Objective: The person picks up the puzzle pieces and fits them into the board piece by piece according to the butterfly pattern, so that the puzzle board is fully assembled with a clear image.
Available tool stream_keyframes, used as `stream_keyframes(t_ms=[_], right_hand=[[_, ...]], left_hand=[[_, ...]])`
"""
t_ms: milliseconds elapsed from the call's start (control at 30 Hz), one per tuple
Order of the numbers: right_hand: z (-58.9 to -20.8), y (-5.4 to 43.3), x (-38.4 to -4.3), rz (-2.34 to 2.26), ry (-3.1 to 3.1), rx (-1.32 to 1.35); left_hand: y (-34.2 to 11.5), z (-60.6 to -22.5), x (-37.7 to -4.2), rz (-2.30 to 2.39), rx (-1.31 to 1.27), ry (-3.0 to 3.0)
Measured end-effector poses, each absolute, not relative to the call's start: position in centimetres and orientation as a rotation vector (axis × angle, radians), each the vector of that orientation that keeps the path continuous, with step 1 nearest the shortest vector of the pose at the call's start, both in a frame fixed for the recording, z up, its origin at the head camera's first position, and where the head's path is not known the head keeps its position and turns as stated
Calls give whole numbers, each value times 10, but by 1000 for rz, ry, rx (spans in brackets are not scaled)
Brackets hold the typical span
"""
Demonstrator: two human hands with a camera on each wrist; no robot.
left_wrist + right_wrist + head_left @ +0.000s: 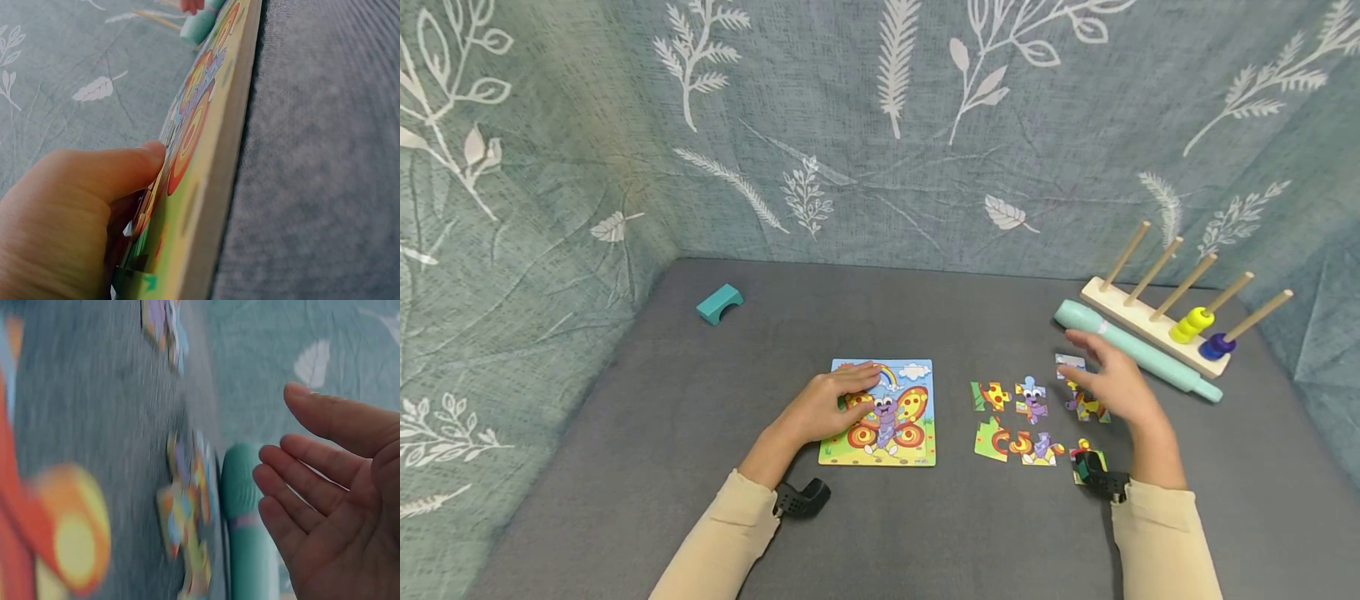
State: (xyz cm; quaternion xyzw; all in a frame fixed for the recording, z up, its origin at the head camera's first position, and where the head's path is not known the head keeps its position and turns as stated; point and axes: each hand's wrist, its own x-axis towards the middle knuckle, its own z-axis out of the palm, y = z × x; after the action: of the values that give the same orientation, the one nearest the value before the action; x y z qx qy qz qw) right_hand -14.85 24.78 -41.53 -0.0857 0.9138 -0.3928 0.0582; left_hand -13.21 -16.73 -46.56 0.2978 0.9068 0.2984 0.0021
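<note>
A square butterfly puzzle board [917,455] lies flat in the middle of the table. My left hand [822,408] rests on its left part, fingers extended and thumb on the picture; the left wrist view shows the thumb [134,170] touching the surface beside the board's thick edge [219,206]. Loose jigsaw pieces lie right of the board, among them a green-and-orange piece [992,397] and a purple butterfly-face piece [1032,402]. Over the far-right pieces [1090,408] hovers my right hand [1116,385], holding nothing, its fingers spread from the thumb. It partly hides those pieces.
A mint-green rolling-pin-shaped cylinder [1138,348] lies just beyond the right hand. Behind it stands a wooden peg stand [1138,312] with yellow beads [1192,325] and dark blue beads [1217,346]. A teal arch block [720,303] sits at the back left, near the hanging cloth [850,208].
</note>
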Motion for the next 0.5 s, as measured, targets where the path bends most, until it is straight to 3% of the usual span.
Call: stream_keyframes(t_ms=[500], right_hand=[[-429,270,-150,-1127,2772,-283]], left_hand=[[-168,-463,-132,957,934,2828]])
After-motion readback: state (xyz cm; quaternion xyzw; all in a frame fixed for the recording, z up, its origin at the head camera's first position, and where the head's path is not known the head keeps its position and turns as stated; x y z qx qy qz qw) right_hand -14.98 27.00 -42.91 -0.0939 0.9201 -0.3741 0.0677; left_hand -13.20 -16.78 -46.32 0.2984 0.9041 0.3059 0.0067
